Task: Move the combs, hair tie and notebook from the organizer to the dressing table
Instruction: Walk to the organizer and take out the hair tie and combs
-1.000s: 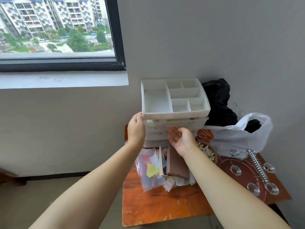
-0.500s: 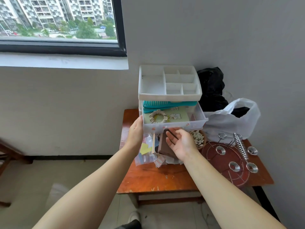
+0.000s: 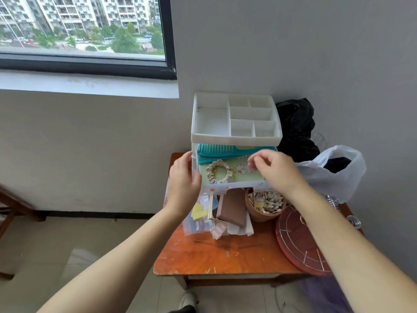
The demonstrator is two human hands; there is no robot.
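Observation:
A white organizer with an empty divided top tray stands at the back of the orange wooden dressing table. Its drawer is pulled out. Inside lie two teal combs, a beige hair tie and a light green notebook under the hair tie. My left hand rests against the drawer's left front corner. My right hand hovers over the drawer's right side, fingers curled above the notebook, holding nothing that I can see.
Under the drawer lie a brown box, a plastic bag of papers and a pot of cotton swabs. A round red rack sits at the right. White and black bags lean on the wall.
The drawer went from shut to pulled out, showing combs, hair tie and notebook. My right hand rose from under the drawer front to above its right side. My view dropped.

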